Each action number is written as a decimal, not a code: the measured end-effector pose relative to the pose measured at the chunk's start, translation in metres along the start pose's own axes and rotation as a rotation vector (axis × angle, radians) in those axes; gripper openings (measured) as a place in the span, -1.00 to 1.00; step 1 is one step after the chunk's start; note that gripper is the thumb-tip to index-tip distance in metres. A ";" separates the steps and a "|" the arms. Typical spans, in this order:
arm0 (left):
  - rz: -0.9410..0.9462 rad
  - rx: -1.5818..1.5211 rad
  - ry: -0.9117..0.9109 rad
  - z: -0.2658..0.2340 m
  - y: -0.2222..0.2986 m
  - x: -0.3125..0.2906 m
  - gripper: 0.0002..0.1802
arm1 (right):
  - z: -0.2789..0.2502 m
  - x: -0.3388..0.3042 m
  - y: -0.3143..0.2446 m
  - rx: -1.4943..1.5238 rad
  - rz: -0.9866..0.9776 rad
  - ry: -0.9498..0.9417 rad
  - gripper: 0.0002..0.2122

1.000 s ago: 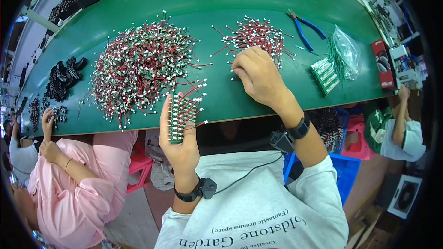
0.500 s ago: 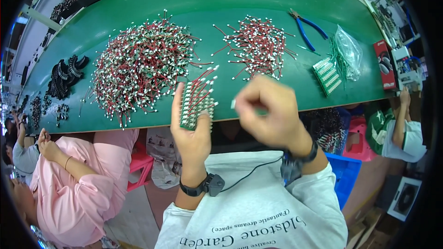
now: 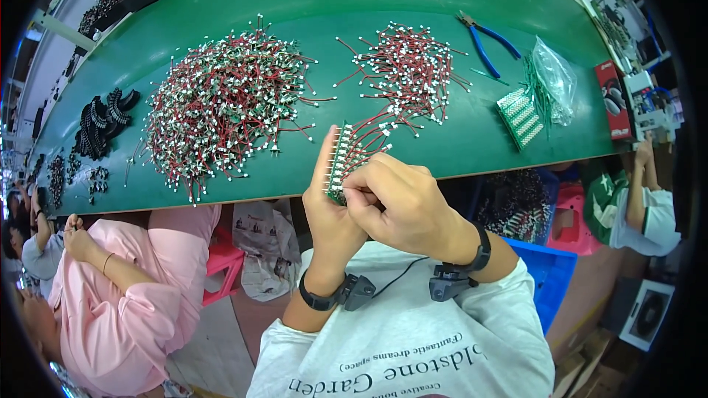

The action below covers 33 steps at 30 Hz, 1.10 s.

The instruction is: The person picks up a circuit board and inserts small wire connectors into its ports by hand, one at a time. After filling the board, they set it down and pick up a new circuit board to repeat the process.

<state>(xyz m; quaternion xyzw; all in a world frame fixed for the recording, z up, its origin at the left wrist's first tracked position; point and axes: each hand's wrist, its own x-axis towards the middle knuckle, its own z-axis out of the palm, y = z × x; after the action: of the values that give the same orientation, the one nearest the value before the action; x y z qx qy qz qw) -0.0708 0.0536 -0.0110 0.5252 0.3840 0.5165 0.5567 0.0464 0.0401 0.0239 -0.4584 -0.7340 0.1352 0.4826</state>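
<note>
My left hand [image 3: 333, 225] grips a green circuit board panel [image 3: 340, 155], stood nearly on edge above the table's front edge. Rows of white connectors line it, and red wires with white plugs fan out to its right. The fingers of my right hand [image 3: 405, 203] are pinched against the panel's lower end; what they hold is hidden. Beyond the panel lies a small heap of red wires with white plugs [image 3: 413, 77]. To the left is a much larger heap of small boards with red wires [image 3: 221, 103].
Blue-handled cutters [image 3: 487, 48], another green panel [image 3: 521, 119], a clear plastic bag [image 3: 558, 77] and a red box [image 3: 613, 99] lie to the right on the green table [image 3: 324, 37]. Black parts [image 3: 99, 125] sit at the left. A person in pink [image 3: 125, 287] sits on my left.
My right hand has come left and down onto the panel; a small white piece showed at its fingertips before. My left hand has shifted right, turning the panel more edge-on.
</note>
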 end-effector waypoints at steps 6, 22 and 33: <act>0.049 0.152 0.001 -0.002 -0.003 -0.001 -0.22 | -0.003 0.000 -0.005 -0.044 -0.030 0.010 -0.88; 0.154 0.273 0.074 -0.001 -0.008 -0.002 -0.27 | -0.002 -0.003 -0.009 -0.053 -0.025 -0.030 -0.86; 0.191 0.341 0.093 -0.001 -0.008 -0.003 -0.30 | 0.001 -0.009 -0.014 -0.140 -0.045 0.021 -0.87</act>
<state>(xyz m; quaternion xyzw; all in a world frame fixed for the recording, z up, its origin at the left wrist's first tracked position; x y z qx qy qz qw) -0.0710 0.0512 -0.0197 0.6214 0.4398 0.5182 0.3898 0.0386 0.0252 0.0268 -0.4756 -0.7467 0.0678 0.4600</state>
